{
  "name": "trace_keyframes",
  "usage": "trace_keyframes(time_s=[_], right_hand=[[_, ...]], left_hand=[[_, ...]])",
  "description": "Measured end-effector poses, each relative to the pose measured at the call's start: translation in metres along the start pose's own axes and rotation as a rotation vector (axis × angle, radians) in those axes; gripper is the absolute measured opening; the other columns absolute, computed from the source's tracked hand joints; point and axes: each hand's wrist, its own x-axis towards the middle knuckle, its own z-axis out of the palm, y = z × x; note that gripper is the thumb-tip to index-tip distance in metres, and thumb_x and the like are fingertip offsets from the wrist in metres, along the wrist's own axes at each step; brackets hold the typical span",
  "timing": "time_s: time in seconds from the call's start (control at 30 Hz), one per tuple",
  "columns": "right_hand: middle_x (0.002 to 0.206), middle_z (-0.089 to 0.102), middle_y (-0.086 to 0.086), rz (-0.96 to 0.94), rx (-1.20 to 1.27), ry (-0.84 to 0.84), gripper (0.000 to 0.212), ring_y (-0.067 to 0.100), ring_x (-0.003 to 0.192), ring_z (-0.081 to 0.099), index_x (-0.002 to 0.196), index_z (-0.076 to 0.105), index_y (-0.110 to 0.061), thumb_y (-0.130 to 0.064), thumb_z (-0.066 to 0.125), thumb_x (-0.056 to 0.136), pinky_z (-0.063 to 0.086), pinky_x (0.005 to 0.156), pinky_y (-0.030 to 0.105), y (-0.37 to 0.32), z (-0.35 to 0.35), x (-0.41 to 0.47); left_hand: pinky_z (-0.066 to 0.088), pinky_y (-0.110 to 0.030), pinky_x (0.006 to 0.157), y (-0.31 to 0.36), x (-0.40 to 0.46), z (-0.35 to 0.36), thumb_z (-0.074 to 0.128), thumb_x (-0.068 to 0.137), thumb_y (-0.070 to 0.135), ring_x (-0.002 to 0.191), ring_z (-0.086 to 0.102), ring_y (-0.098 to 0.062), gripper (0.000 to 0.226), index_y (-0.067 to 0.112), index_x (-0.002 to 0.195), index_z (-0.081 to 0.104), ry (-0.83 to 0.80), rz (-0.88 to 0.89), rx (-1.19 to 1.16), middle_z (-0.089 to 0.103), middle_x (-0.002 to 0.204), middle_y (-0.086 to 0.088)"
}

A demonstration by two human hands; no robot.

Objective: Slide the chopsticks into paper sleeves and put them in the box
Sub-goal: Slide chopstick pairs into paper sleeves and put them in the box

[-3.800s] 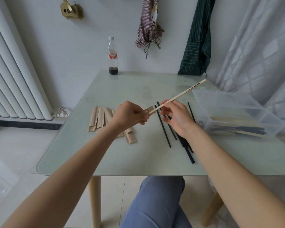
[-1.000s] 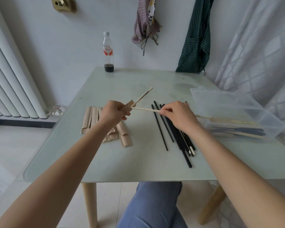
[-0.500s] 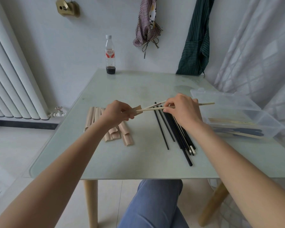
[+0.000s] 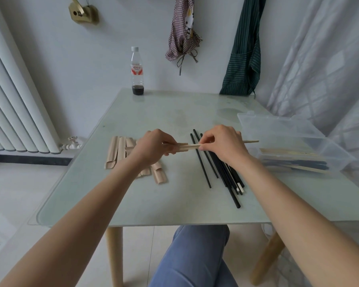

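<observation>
- Between the two hands, above the table (image 4: pixel 174 204), a pair of light chopsticks (image 4: pixel 192 146) lies flat; the left hand (image 4: pixel 153 147) pinches a paper sleeve (image 4: pixel 181 145) round one end; the right hand (image 4: pixel 222 145) pinches the sticks
- black chopsticks (image 4: pixel 218 166) lie under the right hand; the clear box (image 4: pixel 294 141) sits near, further right

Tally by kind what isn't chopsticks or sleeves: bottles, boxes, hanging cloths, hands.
Clear plastic bottle holding dark liquid: 1
Clear plastic box: 1
Hanging cloths, checked cloth and green striped apron: 2
Hands, left hand and right hand: 2
Total: 6
</observation>
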Motion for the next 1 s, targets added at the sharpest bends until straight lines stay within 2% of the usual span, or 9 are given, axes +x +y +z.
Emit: trace_keyframes(time_s=[0.13,0.33,0.47,0.57,0.7,0.83,1.0], right_hand=[[0.067,0.059,-0.017,0.01,0.168,-0.009,0.007,0.01,0.081,0.053,0.084,0.076,-0.026,-0.029,0.072,0.08,0.044,0.085,0.038,0.007,-0.004,0.0],[0.066,0.051,-0.02,-0.08,0.129,0.015,0.009,0.011,0.082,0.051,0.088,0.075,-0.025,-0.028,0.068,0.083,0.043,0.085,0.039,-0.002,-0.006,0.003],[0.076,0.064,-0.013,-0.007,0.189,0.036,0.009,0.012,0.085,0.058,0.086,0.074,-0.024,-0.031,0.068,0.083,0.047,0.088,0.04,0.015,-0.016,0.003],[0.085,0.07,-0.004,0.018,0.235,0.042,0.009,0.015,0.087,0.061,0.086,0.075,-0.022,-0.028,0.068,0.084,0.048,0.087,0.039,0.02,-0.016,0.001],[0.086,0.069,-0.005,0.009,0.242,0.043,0.01,0.01,0.083,0.058,0.089,0.075,-0.02,-0.026,0.067,0.085,0.045,0.079,0.029,0.025,-0.024,-0.001],[0.085,0.067,-0.007,0.025,0.228,0.089,0.01,0.007,0.082,0.056,0.09,0.075,-0.019,-0.023,0.066,0.085,0.042,0.078,0.025,0.046,-0.038,-0.005],[0.08,0.064,-0.009,0.015,0.282,0.097,0.01,-0.006,0.069,0.051,0.09,0.075,-0.014,-0.018,0.067,0.085,0.035,0.061,-0.003,0.059,-0.04,-0.007]], left_hand=[[0.052,-0.043,0.081,0.005,0.001,-0.004,0.062,0.085,0.026,0.073,0.065,-0.014,0.016,0.027,0.072,0.07,0.038,0.001,0.035,0.071,0.073,0.0],[0.051,-0.044,0.081,0.026,0.007,-0.002,0.06,0.085,0.024,0.073,0.064,-0.015,0.018,0.03,0.07,0.068,0.066,0.035,0.091,0.07,0.07,0.002],[0.05,-0.041,0.082,0.026,0.008,-0.006,0.06,0.088,0.025,0.075,0.064,-0.015,0.017,0.029,0.073,0.07,0.098,0.02,0.092,0.069,0.073,0.002],[0.042,-0.037,0.081,0.036,0.01,-0.003,0.06,0.088,0.024,0.078,0.059,-0.019,0.015,0.028,0.079,0.072,0.118,0.014,0.091,0.066,0.071,0.004],[0.047,-0.039,0.083,0.049,0.015,0.0,0.061,0.087,0.024,0.079,0.06,-0.02,0.014,0.025,0.08,0.073,0.087,0.029,0.091,0.066,0.071,0.003],[0.047,-0.042,0.087,0.056,0.019,0.0,0.062,0.087,0.024,0.078,0.06,-0.018,0.014,0.027,0.077,0.071,0.102,0.04,0.079,0.064,0.069,0.007],[0.035,-0.037,0.082,0.083,0.026,0.015,0.059,0.088,0.026,0.085,0.056,-0.021,0.012,0.031,0.083,0.07,0.093,0.047,0.13,0.06,0.071,0.007]])
